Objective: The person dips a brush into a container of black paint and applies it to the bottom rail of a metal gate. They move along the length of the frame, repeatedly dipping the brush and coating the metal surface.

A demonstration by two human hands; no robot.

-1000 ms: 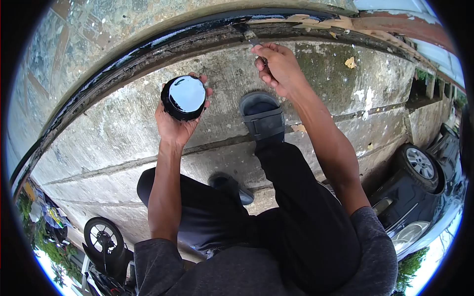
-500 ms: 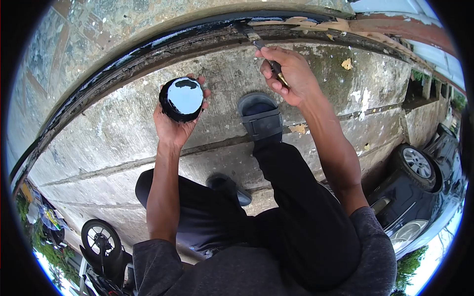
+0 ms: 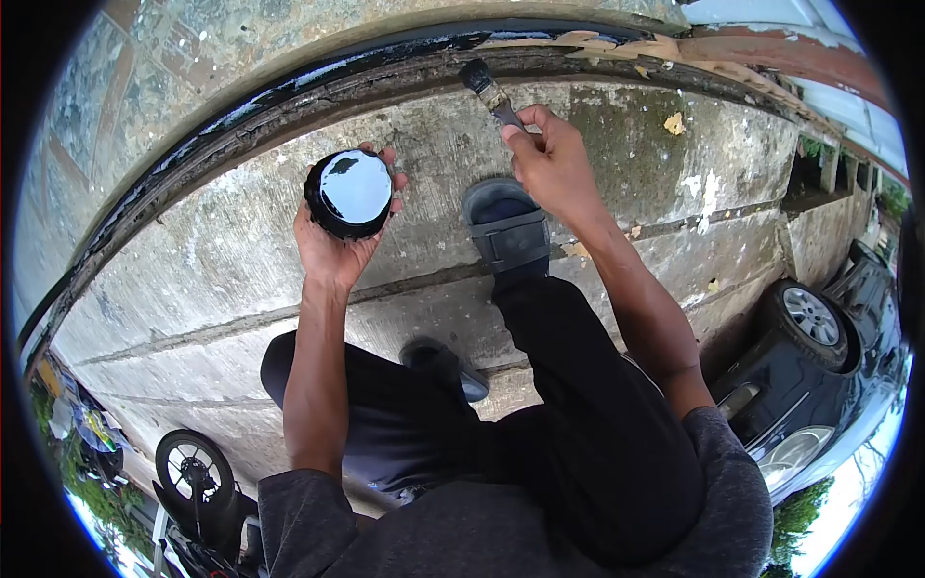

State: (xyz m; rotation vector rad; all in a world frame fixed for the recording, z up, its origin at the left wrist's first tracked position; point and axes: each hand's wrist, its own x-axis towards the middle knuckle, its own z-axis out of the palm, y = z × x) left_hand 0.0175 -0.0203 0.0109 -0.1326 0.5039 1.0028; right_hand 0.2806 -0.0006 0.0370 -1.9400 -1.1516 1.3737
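Note:
My left hand (image 3: pixel 332 249) is wrapped round a small round pot of black paint (image 3: pixel 354 190), whose glossy surface mirrors the sky. In my right hand (image 3: pixel 557 162) is a paintbrush (image 3: pixel 493 96), gripped by its handle, with black paint on the bristles. The brush tip is apart from the long curved rail (image 3: pixel 385 50), just on my side of it. Wet-looking black paint coats the rail's left and middle stretch; toward the right a stretch (image 3: pixel 588 40) shows a tan, peeling surface.
Rough concrete ground (image 3: pixel 231 250) lies under my sandals (image 3: pixel 506 226). A dark car (image 3: pixel 819 385) stands at the right, and a motorcycle wheel (image 3: pixel 195 474) shows at the lower left. A reddish-brown beam (image 3: pixel 790 60) crosses the upper right.
My right hand has drawn the brush off the rail, back toward me, and its grip has turned over the handle. The left hand with the pot has barely shifted.

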